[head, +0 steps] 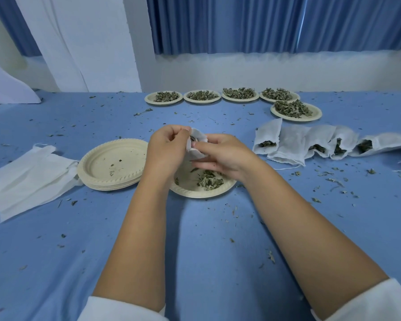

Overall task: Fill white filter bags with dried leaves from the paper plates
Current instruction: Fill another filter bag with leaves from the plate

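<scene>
Currently the bag [198, 138] is held just above the plate [195, 193], mouth open. The left hand [167, 147] pinches its rim; the right hand [225, 154] pinches its near side. Keep the mouth wide and directly over the plate so stray leaves [210, 180] drop back onto it. Bag: thin, soft white fabric. Leaves: dry, crumbly green flakes. Plate: stiff, round, beaded rim.

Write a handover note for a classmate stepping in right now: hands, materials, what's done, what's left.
Left hand and right hand: both grip one filter bag over the near plate.
Done: a row of filled bags lies on the right; stacked plates, emptied, on the left.
Left: leaves on the near plate, five full plates at the back; empty bags wait far left.
</scene>
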`<state>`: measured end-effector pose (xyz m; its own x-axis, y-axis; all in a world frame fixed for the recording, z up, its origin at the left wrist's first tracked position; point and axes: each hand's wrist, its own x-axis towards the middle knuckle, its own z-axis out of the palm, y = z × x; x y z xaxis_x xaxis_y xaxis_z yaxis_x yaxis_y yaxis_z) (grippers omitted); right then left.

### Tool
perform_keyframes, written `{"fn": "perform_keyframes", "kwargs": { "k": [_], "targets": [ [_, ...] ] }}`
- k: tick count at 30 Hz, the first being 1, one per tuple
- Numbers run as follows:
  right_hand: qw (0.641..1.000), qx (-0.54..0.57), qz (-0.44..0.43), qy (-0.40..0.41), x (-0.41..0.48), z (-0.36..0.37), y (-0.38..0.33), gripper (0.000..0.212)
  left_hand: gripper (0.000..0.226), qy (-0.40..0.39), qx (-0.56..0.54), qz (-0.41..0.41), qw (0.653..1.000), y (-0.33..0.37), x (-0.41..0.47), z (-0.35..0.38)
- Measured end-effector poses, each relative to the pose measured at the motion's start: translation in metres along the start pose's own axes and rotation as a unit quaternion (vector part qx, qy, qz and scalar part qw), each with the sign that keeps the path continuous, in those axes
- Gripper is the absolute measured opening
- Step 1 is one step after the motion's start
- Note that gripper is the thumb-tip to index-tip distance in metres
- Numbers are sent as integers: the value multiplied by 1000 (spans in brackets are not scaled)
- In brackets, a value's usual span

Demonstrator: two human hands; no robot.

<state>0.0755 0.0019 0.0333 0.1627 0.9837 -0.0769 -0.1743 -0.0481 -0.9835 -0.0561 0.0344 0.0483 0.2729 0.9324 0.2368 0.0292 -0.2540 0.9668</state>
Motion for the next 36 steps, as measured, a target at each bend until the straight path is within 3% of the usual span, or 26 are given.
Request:
{"fn": "perform_keyframes", "kwargs": {
  "k": [6,11,14,17,19,21,23,26,29,31,34,36],
  "targets": [
    [999,-10,-25,41,2,-1,3,11,15,-35,47,1,998,0,0,3],
    [987,-97,-46,121,5,1,7,5,13,-81,78,25,993,0,-4,10],
    [994,-57,-59,72,6,3,8,4,12,-34,79,26,996,-5,0,12],
    [1000,12,-19,-10,4,2,-1,19,12,52,57,27,997,-11,5,10],
    [1000,22,17,-6,3,-2,-7,20,13,100,50,22,994,-14,9,8],
    [998,-53,27,39,4,-4,-10,27,12,134,48,10,990,-16,12,5],
    [969,-232,-6,88,4,-7,-9,33,13,146,33,0,989,-17,14,3],
    [845,-527,-44,73,1,-8,-5,40,14,146,22,0,989,-16,14,3],
    [777,-630,2,9,-2,-2,0,42,14,146,27,4,989,-15,14,3],
    [772,-636,5,-11,-3,2,1,40,13,146,30,5,989,-15,14,3],
    [817,-576,-11,-12,-5,3,-3,46,11,147,30,8,989,-15,14,3],
    [815,-579,-33,-17,-4,3,-2,47,11,148,30,8,989,-15,15,2]
  ]
}}
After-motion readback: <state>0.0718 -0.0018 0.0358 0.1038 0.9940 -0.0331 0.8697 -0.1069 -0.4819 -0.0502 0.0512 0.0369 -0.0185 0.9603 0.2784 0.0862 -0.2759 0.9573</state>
